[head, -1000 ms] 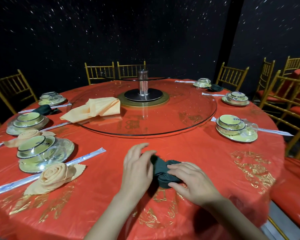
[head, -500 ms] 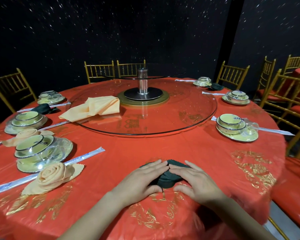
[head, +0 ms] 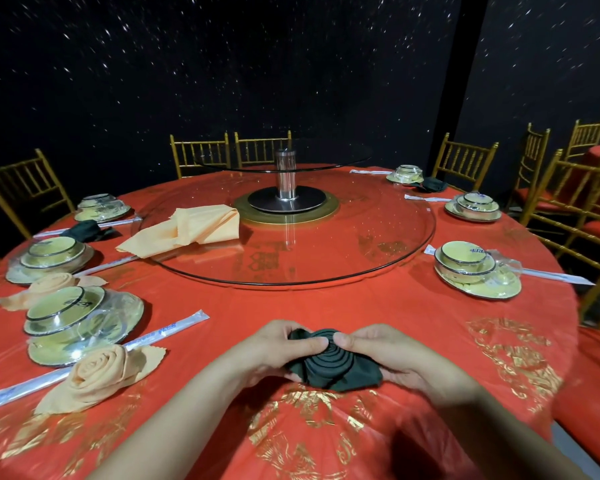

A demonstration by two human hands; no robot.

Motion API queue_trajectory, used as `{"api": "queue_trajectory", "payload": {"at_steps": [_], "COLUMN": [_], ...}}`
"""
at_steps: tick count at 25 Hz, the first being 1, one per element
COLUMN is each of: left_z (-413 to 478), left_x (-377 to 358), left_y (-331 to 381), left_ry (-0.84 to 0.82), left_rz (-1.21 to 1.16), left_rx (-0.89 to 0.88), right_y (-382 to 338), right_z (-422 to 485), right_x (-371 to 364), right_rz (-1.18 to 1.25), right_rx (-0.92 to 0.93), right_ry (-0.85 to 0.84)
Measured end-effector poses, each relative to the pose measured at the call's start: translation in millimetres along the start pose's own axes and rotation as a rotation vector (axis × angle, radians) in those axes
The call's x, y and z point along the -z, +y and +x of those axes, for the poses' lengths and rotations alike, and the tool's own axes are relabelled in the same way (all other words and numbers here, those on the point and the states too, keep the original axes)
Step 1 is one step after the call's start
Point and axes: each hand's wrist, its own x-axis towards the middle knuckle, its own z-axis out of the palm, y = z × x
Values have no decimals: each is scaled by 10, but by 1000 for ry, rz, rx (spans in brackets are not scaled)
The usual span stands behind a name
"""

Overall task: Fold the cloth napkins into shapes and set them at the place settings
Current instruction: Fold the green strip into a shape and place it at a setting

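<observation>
Round red-clothed table (head: 378, 313), glass turntable (head: 343, 247), wrapped bowl sets (head: 471, 268), sleeved chopsticks (head: 167, 330), peach rose napkins (head: 97, 372), dark napkins (head: 87, 230)

Bare desk (head: 378, 306) lies ahead and right; wrapped bowl set (head: 80, 320) and rose napkin (head: 97, 374) obstruct the left.

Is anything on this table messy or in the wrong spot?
Yes, one thing. A loose peach napkin lies rumpled on the glass turntable, with a corner poking past its rim. The other peach ones are rolled into roses beside the dishes, like the nearest rose napkin. This one is not shaped or at a place setting.
</observation>
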Motion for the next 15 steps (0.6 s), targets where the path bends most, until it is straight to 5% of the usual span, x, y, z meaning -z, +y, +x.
{"api": "queue_trajectory", "payload": {"at_steps": [3,7,10,15], "left_z": [55,87,-26,-4], "left_x": [19,25,-105,-128], "left_y": [-58,-210,-290,-444], "left_ry": [145,370,248,289], "left_rz": [287,853,755,659], "left_rx": [136,-235,-543,-556], "right_y": [37,90,86,82], "right_z": [101,198,169,160], "right_x": [-52,-69,-112,-154], "right_rz": [-49,-216,-176,-372], "right_rx": [-62,-10,-27,-123], "right_ry": [144,285,267,309]}}
